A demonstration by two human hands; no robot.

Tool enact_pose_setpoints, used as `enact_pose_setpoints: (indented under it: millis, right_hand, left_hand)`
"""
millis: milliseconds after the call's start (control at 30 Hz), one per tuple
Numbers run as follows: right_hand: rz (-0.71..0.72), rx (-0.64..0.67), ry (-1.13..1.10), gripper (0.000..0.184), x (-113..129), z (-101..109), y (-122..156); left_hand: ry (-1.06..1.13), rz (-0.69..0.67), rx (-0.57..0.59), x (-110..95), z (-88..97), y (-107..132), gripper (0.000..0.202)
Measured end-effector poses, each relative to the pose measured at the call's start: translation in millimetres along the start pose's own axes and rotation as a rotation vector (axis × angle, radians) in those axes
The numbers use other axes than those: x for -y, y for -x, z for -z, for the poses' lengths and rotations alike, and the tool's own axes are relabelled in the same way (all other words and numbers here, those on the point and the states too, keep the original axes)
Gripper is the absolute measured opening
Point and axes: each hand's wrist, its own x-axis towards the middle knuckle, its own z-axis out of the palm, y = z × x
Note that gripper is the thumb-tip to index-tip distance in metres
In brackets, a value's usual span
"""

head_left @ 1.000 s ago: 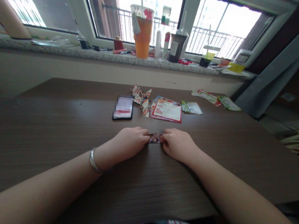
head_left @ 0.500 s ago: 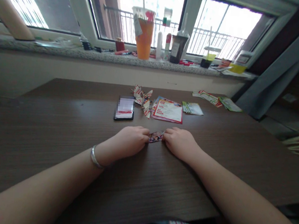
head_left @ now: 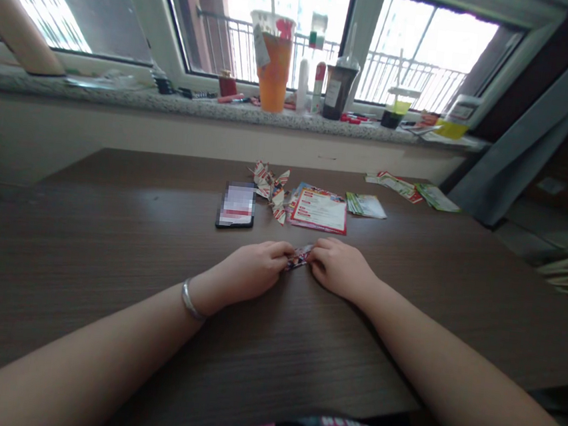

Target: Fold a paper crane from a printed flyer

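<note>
A small folded piece of patterned paper (head_left: pixel 299 257) lies low over the table between my two hands. My left hand (head_left: pixel 257 269) pinches its left end, fingers closed. At the right end, my right hand (head_left: pixel 341 268) has its fingertips closed on the paper too. The fingers cover both ends, so the exact folds are hidden. Just beyond my hands are several folded paper cranes (head_left: pixel 272 192) in red-striped paper and a stack of printed sheets (head_left: pixel 320 210) with red borders.
A phone (head_left: pixel 237 206) lies left of the cranes. Small green-edged cards (head_left: pixel 366 206) and more paper pieces (head_left: pixel 400 186) lie at the right back of the brown table (head_left: pixel 111 236). On the windowsill (head_left: pixel 198 106) stand an orange drink cup (head_left: pixel 273 71), other cups and bottles.
My left hand has shifted slightly right, closer to my right hand, and its fingers reach further over the paper. The paper now tilts more, and less of it shows.
</note>
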Motion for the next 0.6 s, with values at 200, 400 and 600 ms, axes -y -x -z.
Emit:
enact_pose_setpoints:
  millis: [200, 400, 600]
  right_hand:
    - [-0.003, -0.043, -0.054, 0.021, -1.9, -3.3, -1.3]
    - [0.01, -0.058, -0.037, 0.021, -1.9, -6.0, -2.8]
    - [0.008, -0.065, -0.026, 0.021, 0.3, -7.1, -2.3]
  left_hand:
    - [0.216, 0.121, -0.082, 2.7, -5.4, 0.1, 0.021]
    - [0.266, 0.122, -0.107, 2.7, -9.9, 0.9, 0.018]
    - [0.195, 0.109, -0.045, -2.0, -4.0, 0.9, 0.022]
